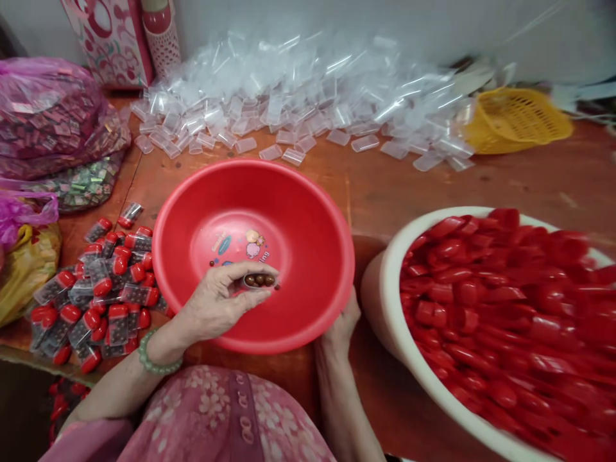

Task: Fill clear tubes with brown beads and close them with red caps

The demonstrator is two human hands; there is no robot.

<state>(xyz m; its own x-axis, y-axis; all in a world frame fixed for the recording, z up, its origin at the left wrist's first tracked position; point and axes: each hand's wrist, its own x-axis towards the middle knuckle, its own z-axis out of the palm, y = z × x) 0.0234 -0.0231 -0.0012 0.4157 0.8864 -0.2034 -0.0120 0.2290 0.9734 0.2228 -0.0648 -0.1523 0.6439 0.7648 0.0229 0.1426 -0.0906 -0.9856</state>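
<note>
Over the red basin [308, 212], my left hand [216, 298] pinches a small clear plastic case [246, 280] between thumb and fingers. Its open end faces up, and round brown balls [260, 280] fill it. A printed picture shows on the basin floor, with a couple of tiny dark balls lying loose nearby. My right hand [342, 324] is at the basin's right side, holding it from outside below the rim; its fingertips are hidden by the basin wall. A green bead bracelet circles my left wrist.
Filled cases with red caps [103, 289] lie piled at left, beside plastic bags [52, 122]. Clear cases [289, 90] heap along the back near a yellow basket [520, 119]. A white tub [392, 301] of red caps [505, 321] stands at right.
</note>
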